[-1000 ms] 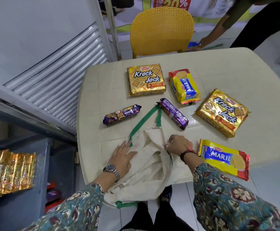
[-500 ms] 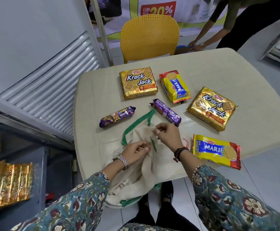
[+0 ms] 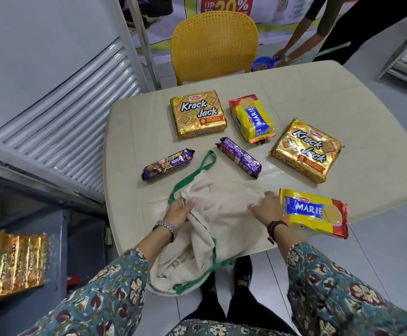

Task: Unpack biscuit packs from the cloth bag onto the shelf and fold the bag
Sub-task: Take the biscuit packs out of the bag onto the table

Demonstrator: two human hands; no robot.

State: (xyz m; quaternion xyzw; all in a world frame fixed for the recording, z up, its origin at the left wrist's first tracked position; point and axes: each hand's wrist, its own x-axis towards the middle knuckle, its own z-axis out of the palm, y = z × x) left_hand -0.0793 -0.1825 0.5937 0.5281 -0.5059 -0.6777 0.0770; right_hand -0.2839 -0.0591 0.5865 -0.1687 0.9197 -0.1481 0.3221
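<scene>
table (image 3: 294,98) | six biscuit packs (image 3: 199,113) | cloth bag (image 3: 229,207) overhangs near edge

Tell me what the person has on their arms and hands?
Both arms wear teal sleeves with cream and dark red flowers. The left hand has a silver metal watch at the wrist. The right hand has a pale ring and a dark band with red thread.
</scene>
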